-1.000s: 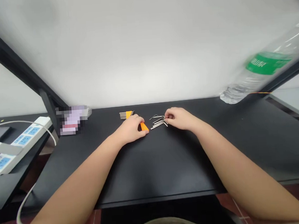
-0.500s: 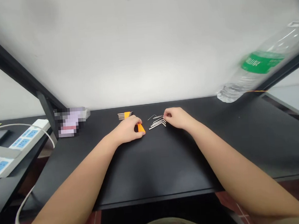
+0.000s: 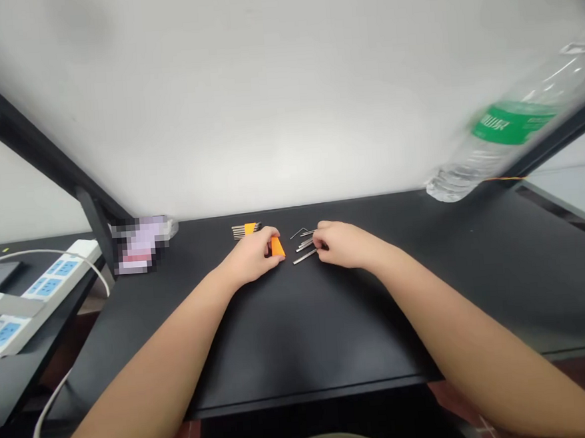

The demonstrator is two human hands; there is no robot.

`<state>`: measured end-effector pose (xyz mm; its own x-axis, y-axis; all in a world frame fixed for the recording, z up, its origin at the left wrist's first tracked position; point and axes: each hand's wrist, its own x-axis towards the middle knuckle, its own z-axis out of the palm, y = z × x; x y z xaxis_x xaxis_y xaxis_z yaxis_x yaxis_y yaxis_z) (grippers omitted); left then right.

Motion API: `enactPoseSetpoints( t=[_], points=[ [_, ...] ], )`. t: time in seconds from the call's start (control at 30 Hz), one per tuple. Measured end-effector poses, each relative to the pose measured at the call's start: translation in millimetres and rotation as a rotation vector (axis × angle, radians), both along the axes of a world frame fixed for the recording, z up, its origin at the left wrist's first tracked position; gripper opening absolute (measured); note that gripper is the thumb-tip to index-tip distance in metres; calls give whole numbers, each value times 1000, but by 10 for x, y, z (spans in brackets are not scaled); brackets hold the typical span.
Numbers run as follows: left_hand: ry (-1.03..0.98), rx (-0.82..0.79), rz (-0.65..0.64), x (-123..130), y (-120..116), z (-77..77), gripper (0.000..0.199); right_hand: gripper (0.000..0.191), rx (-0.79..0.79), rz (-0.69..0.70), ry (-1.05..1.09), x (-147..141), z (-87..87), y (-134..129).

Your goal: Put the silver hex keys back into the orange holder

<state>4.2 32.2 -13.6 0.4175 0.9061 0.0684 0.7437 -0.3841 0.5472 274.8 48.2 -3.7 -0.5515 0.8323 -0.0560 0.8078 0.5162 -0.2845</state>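
My left hand (image 3: 250,256) is closed around an orange hex key holder (image 3: 277,247), with its thumb and fingers on either side; part of the holder is hidden by the hand. To the right of it, my right hand (image 3: 347,244) pinches the bent end of the nearest hex key (image 3: 304,257), whose long arm points left. Several other silver hex keys (image 3: 304,245) lie close by, partly covered by my right fingers. A thin hex key (image 3: 299,232) rests at the back of this group. Behind my left hand lies a second set of keys in an orange holder (image 3: 250,229).
The black table (image 3: 311,338) meets a white wall (image 3: 285,113). A large clear bottle with a green label (image 3: 513,123) stands at the back right. On the left are a blurred-out lilac item (image 3: 141,246), a white power strip (image 3: 51,289) and a white cable (image 3: 40,417).
My right hand has come nearer and slightly left, over the bent ends of the keys. The nearest hex key now lies apart from the others. My left hand keeps hold of the orange holder.
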Motion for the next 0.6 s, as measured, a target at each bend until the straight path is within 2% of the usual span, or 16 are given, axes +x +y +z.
enactPoseSetpoints(
  t=[0.13,0.23,0.33,0.43,0.6],
  points=[
    [-98,-35,26,4,19,-43,42,8,10,-46,13,-76,14,-65],
    [-319,-142,39,10,45,-85,39,8,-125,-39,263,-13,49,-56],
    [-553,-244,57,18,74,-127,38,17,-300,-67,586,56,74,-28],
    [-710,-292,62,41,93,-162,38,20,-268,-84,773,65,73,-17],
    [-952,-324,39,98,105,-217,43,23,-261,-71,880,20,51,-34]
  ],
)
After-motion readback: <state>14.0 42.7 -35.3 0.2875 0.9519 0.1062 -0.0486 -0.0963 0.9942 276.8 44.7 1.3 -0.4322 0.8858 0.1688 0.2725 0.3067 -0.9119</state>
